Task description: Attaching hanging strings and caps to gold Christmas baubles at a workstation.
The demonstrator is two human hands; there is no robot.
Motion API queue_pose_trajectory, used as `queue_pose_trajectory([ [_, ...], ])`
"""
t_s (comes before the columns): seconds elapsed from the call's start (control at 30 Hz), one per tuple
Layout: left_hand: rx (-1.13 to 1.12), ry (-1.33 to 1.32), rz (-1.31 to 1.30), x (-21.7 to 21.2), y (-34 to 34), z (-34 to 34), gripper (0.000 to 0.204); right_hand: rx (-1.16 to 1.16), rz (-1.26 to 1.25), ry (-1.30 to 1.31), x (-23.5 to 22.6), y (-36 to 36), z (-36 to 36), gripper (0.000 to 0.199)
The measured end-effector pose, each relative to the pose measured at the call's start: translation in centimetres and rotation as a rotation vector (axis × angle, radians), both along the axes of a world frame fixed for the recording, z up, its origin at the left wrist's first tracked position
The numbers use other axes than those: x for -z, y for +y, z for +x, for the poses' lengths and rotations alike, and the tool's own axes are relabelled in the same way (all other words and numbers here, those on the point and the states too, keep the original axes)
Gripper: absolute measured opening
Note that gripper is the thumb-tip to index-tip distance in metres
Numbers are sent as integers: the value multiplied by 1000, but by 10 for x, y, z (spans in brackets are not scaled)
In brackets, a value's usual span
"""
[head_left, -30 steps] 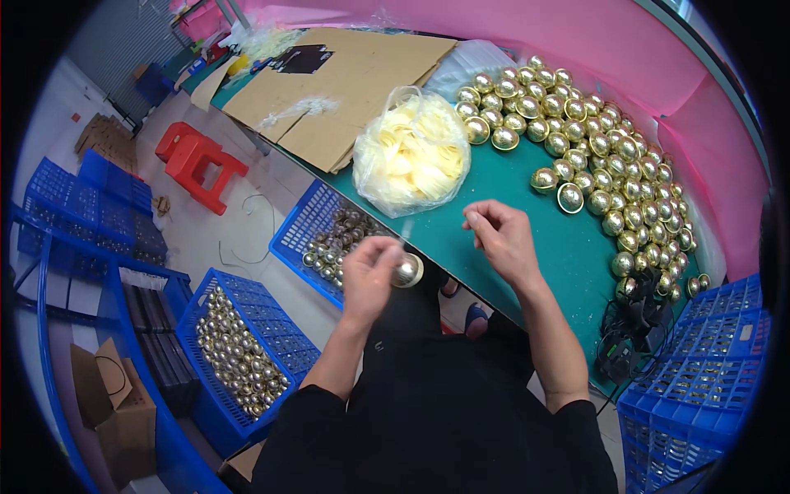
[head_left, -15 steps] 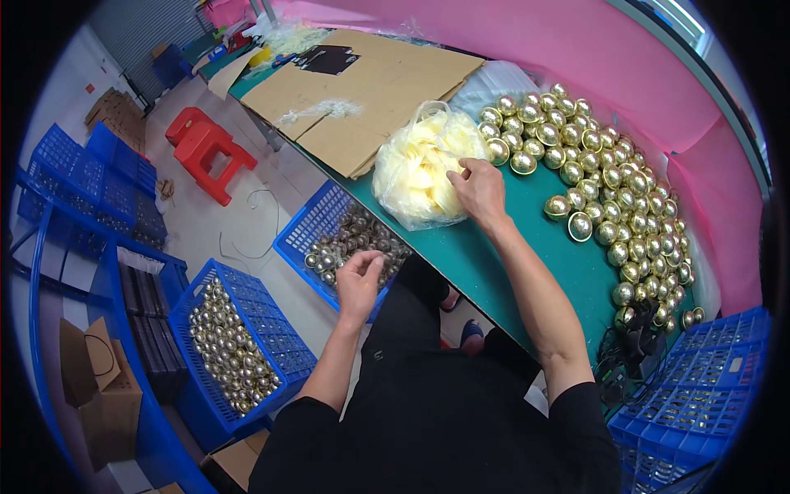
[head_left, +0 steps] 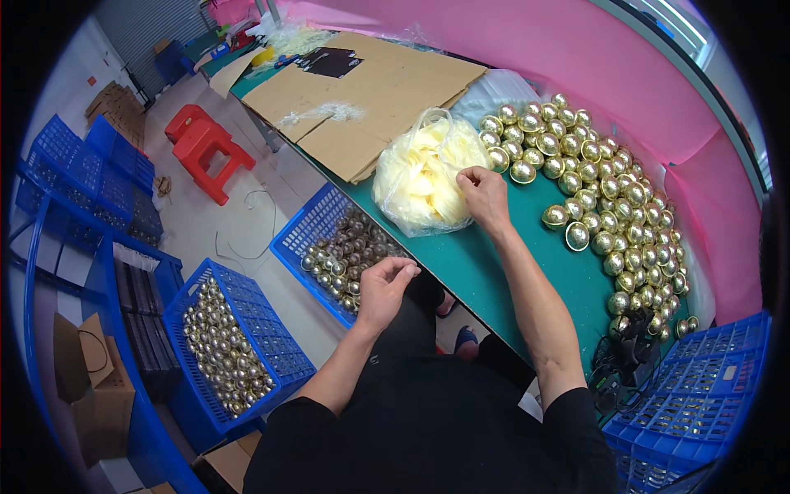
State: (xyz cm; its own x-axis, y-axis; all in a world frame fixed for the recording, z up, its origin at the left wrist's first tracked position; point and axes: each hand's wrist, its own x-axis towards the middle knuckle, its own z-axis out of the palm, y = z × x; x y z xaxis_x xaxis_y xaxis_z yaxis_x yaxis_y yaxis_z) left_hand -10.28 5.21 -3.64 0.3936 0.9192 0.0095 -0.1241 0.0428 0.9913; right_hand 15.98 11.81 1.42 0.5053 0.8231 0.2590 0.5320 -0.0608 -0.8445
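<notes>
My right hand (head_left: 483, 194) reaches over the green table (head_left: 477, 272) to a clear plastic bag (head_left: 415, 177) full of pale yellow pieces; its fingertips pinch together at the bag's right side. My left hand (head_left: 385, 286) hovers with curled fingers at the near corner of a blue basket (head_left: 306, 226) of gold balls beside the table; nothing shows in it. Many gold half-balls (head_left: 592, 177) lie spread on the table to the right of the bag.
A second blue basket (head_left: 216, 290) of gold balls stands on the floor at lower left. Flat cardboard (head_left: 378, 82) covers the far table. A red stool (head_left: 200, 144), stacked blue crates (head_left: 90, 173), a cardboard box (head_left: 90, 387) and blue crates (head_left: 699, 399) surround me.
My left hand carried a gold ball down to the blue basket and no longer shows it. My right hand moved from the table's front up to the plastic bag.
</notes>
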Motion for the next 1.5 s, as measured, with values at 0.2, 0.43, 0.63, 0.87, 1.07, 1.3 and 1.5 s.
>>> queue_pose_trajectory([
  [0.2,25,-32,-3,-29,2,19,21,-247,5,357,-22,-56,-10,18],
  [0.43,231,-178,-171,-43,8,59,25,-374,-129,391,-30,-139,-26,16],
  [0.63,395,-272,-393,-29,6,79,19,-353,-77,255,-17,-174,-34,14],
  [0.87,358,-291,-398,-26,3,85,16,-200,-172,346,3,-197,-21,18],
  [1.07,329,-103,-116,-24,-11,89,13,-123,-172,524,-20,-158,-17,24],
  [1.3,328,155,189,-33,-19,85,10,-195,-53,790,5,-149,-13,22],
  [1.5,291,209,286,-37,-22,84,10,-40,-130,913,2,-154,-8,22],
])
